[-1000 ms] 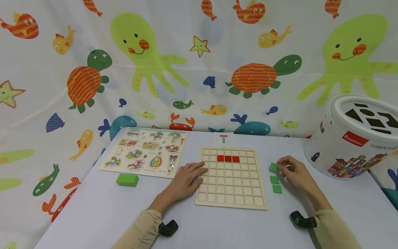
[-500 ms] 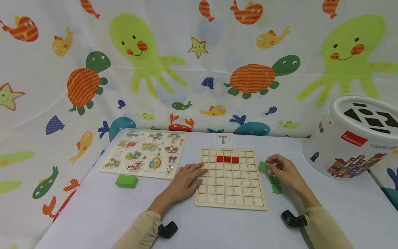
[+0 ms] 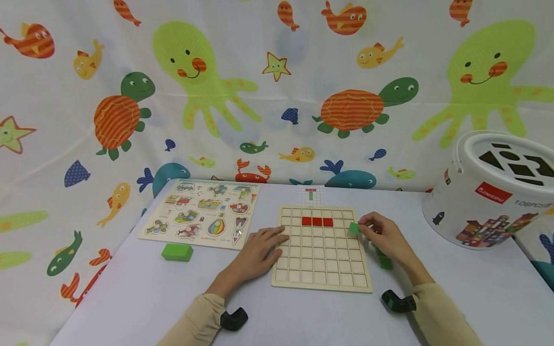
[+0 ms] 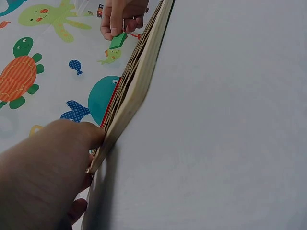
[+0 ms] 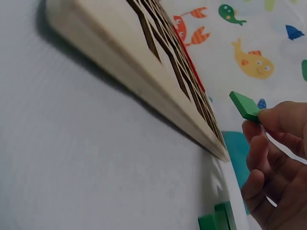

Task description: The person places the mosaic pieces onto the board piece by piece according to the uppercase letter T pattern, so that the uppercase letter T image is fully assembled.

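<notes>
My right hand (image 3: 385, 235) pinches a small green square tile (image 3: 354, 228) between thumb and fingertips, over the right edge of a wooden grid board (image 3: 320, 287). In the right wrist view the green tile (image 5: 244, 105) is tilted and raised above the board's level. Three red tiles (image 3: 317, 221) fill a short row in the upper part of the grid. At the board's left edge rests my left hand (image 3: 259, 250), fingers extended over the rim. Other green tiles (image 3: 385, 263) lie on the table, partly hidden below my right hand.
Behind the board lies a small pattern card (image 3: 311, 194) with red and green squares. A vehicle puzzle board (image 3: 203, 214) and a green block (image 3: 177, 251) are at the left. A white bucket (image 3: 489, 192) with a slotted lid stands at the right.
My right hand has carried the green tile leftward from beside the other green tiles to over the board's right edge. My left hand has stayed in place.
</notes>
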`<state>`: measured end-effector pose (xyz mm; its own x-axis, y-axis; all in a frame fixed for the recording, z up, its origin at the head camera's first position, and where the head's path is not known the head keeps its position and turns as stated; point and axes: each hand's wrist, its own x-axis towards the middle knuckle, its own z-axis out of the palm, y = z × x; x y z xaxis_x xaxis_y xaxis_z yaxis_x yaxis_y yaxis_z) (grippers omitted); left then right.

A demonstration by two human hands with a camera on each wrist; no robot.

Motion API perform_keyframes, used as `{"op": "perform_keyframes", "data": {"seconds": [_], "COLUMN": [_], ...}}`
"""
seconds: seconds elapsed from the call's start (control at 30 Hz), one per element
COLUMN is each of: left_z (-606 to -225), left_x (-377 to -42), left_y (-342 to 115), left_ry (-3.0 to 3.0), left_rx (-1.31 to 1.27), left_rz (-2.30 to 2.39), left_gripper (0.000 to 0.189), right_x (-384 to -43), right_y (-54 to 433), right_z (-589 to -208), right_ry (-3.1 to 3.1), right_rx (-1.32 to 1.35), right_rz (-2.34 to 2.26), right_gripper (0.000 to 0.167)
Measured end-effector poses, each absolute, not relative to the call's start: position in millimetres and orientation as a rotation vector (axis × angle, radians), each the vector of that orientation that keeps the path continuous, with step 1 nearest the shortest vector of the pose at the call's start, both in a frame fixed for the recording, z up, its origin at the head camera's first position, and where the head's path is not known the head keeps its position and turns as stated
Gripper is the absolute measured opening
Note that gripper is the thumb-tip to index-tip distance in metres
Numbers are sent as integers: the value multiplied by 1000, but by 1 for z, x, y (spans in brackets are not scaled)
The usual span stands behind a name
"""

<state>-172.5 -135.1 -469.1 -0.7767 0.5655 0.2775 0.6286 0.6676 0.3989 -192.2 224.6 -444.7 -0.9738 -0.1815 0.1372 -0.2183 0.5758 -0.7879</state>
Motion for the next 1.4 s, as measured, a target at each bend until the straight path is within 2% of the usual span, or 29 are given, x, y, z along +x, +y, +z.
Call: {"op": "perform_keyframes", "data": {"seconds": [1.4], "left_z": [-475], "left_x": [-175], "left_y": [-138], "left_ry": [-2751], "left_rx": [-1003], "left_rz": [-742], "left_gripper": [39], "right_x": [-206], "right_y": [168], "right_z": [-443], "right_ry": [-2809], "right_rx": [491], "right_rz": [1376], "right_gripper": [12]}}
